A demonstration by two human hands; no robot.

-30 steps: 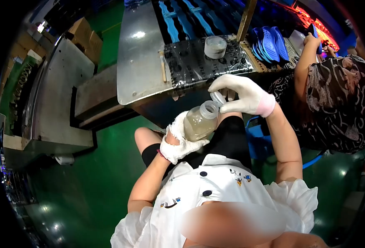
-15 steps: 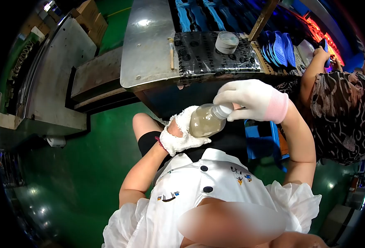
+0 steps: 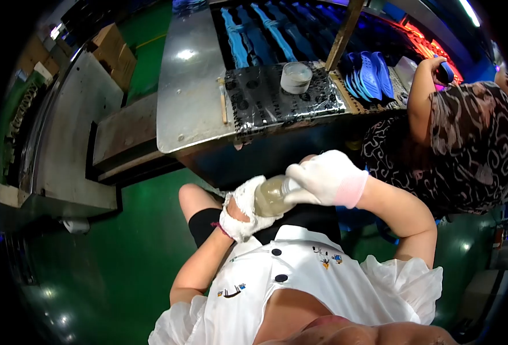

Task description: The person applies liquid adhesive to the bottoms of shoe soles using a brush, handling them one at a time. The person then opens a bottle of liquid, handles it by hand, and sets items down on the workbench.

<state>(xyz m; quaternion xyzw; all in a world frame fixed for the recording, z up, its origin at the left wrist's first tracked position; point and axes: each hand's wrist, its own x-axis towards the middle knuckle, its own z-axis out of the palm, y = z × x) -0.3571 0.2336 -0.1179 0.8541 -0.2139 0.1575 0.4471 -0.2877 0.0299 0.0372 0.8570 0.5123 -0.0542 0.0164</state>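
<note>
A clear bottle (image 3: 270, 197) of cloudy, yellowish liquid lies tilted above my lap, its neck toward the right. My left hand (image 3: 243, 210), in a white knitted glove, is wrapped round the bottle's body. My right hand (image 3: 323, 179), in a white glove with a pink cuff, has its fingers closed over the bottle's neck. The lid is mostly hidden under those fingers. Beyond my hands, a small round tub (image 3: 296, 78) stands on the black plastic-covered part of the bench (image 3: 188, 109).
A thin brush (image 3: 223, 102) lies left of the tub. Blue clogs (image 3: 370, 76) stand at the right, and blue strips (image 3: 237, 40) lie behind. A co-worker in a patterned top (image 3: 466, 138) sits at the right. Cardboard boxes (image 3: 114, 56) stand at the back left.
The lid, held apart from the bottle's mouth a second ago, has been brought onto the neck. Both hands and the bottle now appear lower, and my right hand has closed around the neck.
</note>
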